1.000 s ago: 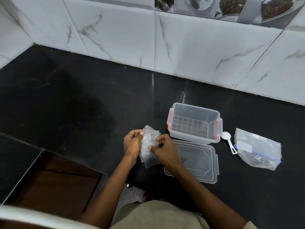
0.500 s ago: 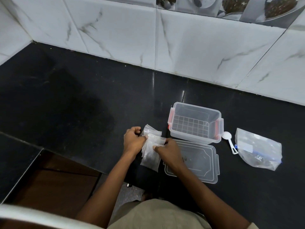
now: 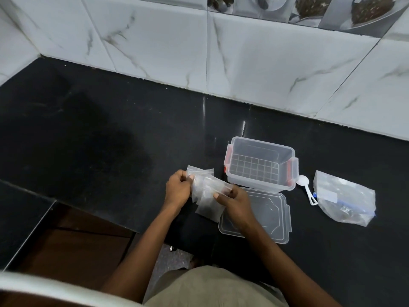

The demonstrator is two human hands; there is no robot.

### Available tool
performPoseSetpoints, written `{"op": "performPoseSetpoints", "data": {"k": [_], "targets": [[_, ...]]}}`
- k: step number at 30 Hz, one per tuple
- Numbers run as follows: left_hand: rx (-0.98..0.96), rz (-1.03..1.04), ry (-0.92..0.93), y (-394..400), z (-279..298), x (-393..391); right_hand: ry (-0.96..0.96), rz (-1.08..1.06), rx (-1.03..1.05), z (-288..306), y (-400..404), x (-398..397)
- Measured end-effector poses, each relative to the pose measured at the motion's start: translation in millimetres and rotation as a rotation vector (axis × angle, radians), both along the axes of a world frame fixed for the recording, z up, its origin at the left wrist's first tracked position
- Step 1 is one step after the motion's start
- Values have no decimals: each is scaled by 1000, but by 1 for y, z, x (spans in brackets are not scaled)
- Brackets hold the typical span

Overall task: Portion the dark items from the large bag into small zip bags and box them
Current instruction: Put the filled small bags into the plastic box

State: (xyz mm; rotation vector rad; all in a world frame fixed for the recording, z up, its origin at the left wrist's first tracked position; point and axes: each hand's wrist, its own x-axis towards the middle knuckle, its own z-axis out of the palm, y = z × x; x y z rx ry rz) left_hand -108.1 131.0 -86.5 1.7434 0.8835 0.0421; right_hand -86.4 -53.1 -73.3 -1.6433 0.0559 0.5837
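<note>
A bunch of small clear zip bags [image 3: 207, 196] is held over the black counter [image 3: 99, 138]. My left hand [image 3: 178, 189] pinches the bunch at its left edge. My right hand [image 3: 234, 200] pinches the top of the front bag on the right. Just right of the hands stands a clear plastic box [image 3: 261, 162] with red clips, nothing inside it. Its clear lid [image 3: 265, 218] lies flat in front of it, partly under my right wrist. The large zip bag [image 3: 345, 196] with dark items lies at the far right.
A white plastic scoop [image 3: 306, 187] lies between the box and the large bag. White marble tiles form the wall [image 3: 243, 58] behind the counter. The counter's front edge steps down to a brown cabinet [image 3: 73, 247] at the lower left.
Both hands have shifted the bunch of small bags slightly, and my right hand has drawn the front bag out toward the right. The box, lid, scoop and large bag have stayed put.
</note>
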Motion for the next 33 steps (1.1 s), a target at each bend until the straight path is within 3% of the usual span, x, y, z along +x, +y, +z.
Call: {"op": "performPoseSetpoints", "data": {"k": [9, 15, 27, 33], "targets": [[-243, 139, -178, -38, 8, -9, 18, -148, 304, 32, -15, 4], [-427, 111, -257, -76, 28, -4, -19, -279, 280, 35, -14, -1], [5, -49, -377, -80, 51, 18, -106, -387, 199, 54, -48, 18], [133, -164, -325, -94, 75, 62, -214, -460, 0, 71, -72, 70]]}}
